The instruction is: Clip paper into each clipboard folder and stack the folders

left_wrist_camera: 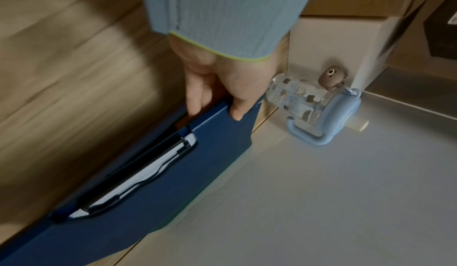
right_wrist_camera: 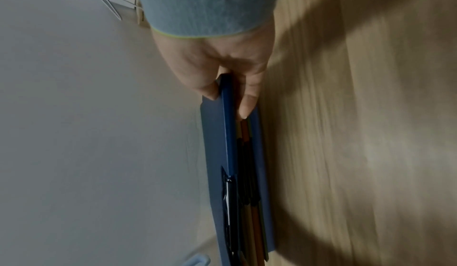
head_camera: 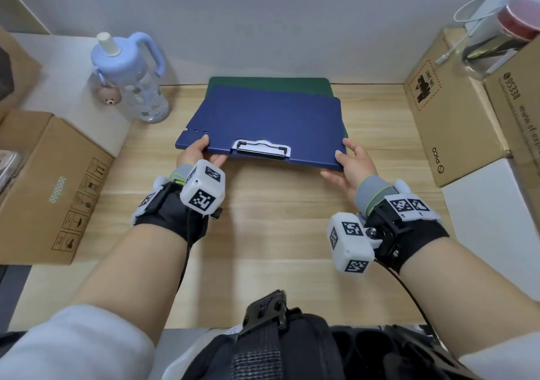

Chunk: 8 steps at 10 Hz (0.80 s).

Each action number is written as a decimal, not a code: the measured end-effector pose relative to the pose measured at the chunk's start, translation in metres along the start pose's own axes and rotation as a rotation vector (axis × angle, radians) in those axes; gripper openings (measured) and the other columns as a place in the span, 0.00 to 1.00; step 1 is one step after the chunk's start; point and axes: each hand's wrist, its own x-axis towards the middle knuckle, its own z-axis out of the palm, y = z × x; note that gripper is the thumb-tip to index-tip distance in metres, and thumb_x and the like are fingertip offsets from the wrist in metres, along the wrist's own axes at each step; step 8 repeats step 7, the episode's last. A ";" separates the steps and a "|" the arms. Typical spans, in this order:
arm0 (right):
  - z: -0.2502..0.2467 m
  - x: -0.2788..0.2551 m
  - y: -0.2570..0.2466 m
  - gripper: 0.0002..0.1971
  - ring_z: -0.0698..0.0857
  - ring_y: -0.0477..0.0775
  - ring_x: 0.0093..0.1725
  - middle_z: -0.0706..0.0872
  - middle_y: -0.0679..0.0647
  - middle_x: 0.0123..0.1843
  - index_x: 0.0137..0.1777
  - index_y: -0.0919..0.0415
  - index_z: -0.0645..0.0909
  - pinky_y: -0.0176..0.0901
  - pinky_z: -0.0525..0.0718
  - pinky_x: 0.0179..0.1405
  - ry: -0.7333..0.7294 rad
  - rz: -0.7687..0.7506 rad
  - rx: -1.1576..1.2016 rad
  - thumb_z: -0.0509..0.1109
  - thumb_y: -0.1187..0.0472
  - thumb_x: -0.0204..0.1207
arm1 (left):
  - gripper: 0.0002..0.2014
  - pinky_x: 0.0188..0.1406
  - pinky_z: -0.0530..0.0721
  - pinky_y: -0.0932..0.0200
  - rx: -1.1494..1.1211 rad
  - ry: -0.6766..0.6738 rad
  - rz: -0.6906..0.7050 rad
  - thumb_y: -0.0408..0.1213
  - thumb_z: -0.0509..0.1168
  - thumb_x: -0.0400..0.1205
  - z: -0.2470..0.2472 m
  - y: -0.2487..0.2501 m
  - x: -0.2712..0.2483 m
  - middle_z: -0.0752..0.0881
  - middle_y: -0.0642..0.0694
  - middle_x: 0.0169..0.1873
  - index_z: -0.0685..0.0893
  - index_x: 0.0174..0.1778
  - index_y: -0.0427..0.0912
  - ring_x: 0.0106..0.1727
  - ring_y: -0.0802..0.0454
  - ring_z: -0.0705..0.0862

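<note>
Covering most of a dark green folder [head_camera: 306,84] on the pale wooden desk [head_camera: 263,218], the matte navy-blue clipboard folder [head_camera: 263,116] leaves only green edges showing. The left hand [head_camera: 194,153] and right hand [head_camera: 350,164] each pinch a near corner, thumb on top, fingers hidden beneath. Its silver wire clip [head_camera: 261,150] faces the person; both wrist views are blurred. A brown cardboard box [head_camera: 455,134] reads "PICO".
</note>
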 end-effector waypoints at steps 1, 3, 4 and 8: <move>0.000 0.018 -0.004 0.21 0.86 0.45 0.24 0.77 0.58 0.71 0.75 0.51 0.66 0.30 0.79 0.13 0.043 -0.005 -0.083 0.57 0.66 0.84 | 0.05 0.37 0.89 0.50 0.005 -0.026 -0.051 0.29 0.61 0.84 0.005 0.001 0.001 0.87 0.39 0.52 0.79 0.53 0.37 0.58 0.42 0.87; 0.007 0.052 -0.016 0.19 0.77 0.40 0.13 0.80 0.59 0.52 0.73 0.55 0.69 0.30 0.78 0.14 0.134 -0.002 -0.019 0.62 0.63 0.83 | 0.07 0.26 0.89 0.57 0.229 -0.055 -0.148 0.36 0.59 0.85 0.016 0.006 0.014 0.91 0.38 0.36 0.77 0.54 0.37 0.37 0.42 0.91; 0.013 0.062 -0.020 0.21 0.81 0.46 0.26 0.80 0.57 0.49 0.74 0.57 0.68 0.32 0.83 0.19 0.174 0.046 0.100 0.65 0.62 0.81 | 0.18 0.18 0.86 0.61 0.487 -0.040 -0.192 0.49 0.62 0.83 0.013 0.009 0.026 0.88 0.40 0.20 0.78 0.42 0.35 0.20 0.46 0.88; 0.017 0.058 -0.030 0.24 0.68 0.46 0.23 0.72 0.49 0.35 0.71 0.46 0.64 0.36 0.76 0.18 0.267 0.108 0.050 0.68 0.50 0.78 | 0.31 0.19 0.86 0.64 0.783 -0.201 -0.266 0.61 0.45 0.85 0.024 0.021 0.022 0.90 0.40 0.31 0.81 0.40 0.38 0.22 0.49 0.89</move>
